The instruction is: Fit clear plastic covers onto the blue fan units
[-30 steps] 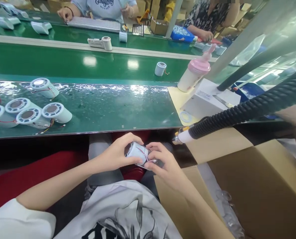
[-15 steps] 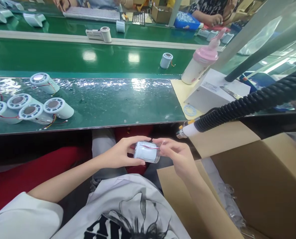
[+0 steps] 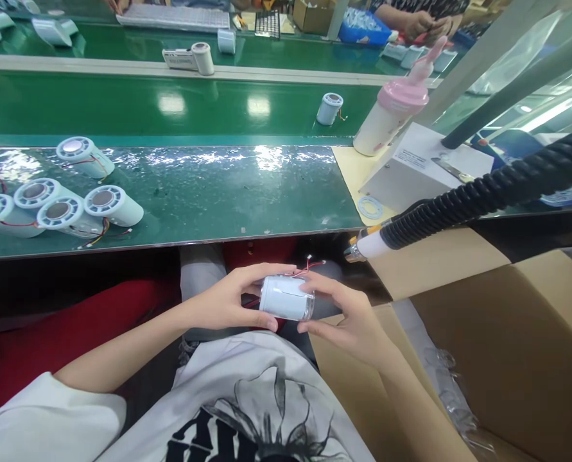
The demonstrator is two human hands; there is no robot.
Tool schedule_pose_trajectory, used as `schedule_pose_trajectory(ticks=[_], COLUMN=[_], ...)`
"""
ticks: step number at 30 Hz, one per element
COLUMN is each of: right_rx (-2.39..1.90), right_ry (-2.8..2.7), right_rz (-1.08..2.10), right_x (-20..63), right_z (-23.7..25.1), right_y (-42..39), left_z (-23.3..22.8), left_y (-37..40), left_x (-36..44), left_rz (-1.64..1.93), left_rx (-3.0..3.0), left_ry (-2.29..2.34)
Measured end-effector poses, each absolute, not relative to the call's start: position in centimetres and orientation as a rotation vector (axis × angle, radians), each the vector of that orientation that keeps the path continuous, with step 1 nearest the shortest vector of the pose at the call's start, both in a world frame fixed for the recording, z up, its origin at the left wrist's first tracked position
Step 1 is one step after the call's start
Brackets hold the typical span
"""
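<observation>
Since the earlier frame, both hands have turned the small white cylinder (image 3: 286, 297) so its smooth side faces up, and its red lead with a small plug (image 3: 309, 262) now sticks up above it. It sits low, over the person's lap, below the edge of the green bench (image 3: 208, 192).

Left hand (image 3: 228, 298) cups the cylinder's left end, fingers curled over the top and thumb beneath. Right hand (image 3: 348, 314) pinches the right end between fingers above and thumb below.

It looks like a light, rigid plastic shell with a glossy, probably slippery surface, so a grip around the body or on the two ends seems safest. The thin lead looks fragile and should not carry the weight.

Four similar cylinders (image 3: 54, 205) lie on the bench at left, well apart from the hands. A black ribbed hose (image 3: 478, 196) ends near the right hand without touching it, above a cardboard box (image 3: 507, 333).
</observation>
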State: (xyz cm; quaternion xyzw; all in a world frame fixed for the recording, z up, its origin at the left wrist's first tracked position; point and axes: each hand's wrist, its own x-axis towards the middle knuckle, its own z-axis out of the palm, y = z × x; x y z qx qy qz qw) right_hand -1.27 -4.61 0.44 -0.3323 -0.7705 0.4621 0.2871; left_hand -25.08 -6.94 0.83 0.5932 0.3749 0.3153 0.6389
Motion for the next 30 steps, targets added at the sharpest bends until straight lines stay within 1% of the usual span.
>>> schedule_pose_trajectory(ticks=[7,14,23,30], right_rx=[-0.956,-0.914,-0.986,-1.067], right_ry=[-1.831,-1.668,-1.374,-1.168], right_rz=[1.571,1.724,2.021,2.125], right_x=[-1.3,-1.7,-2.1,-2.8], right_z=[0.8,1.2,1.1,0.6], right_y=[-5.0,-4.9,-5.0,-5.0], left_z=[0.9,1.1,1.0,0.6], left_y=[-7.2,-7.2,-7.4,-7.4], left_x=[-25.1,-25.2,-25.4,-25.5], left_rz=[0.744,0.759,0.733,0.741], left_rx=[1.457,1.573,1.592,1.622], left_ry=[0.862,0.853,0.854,0.832])
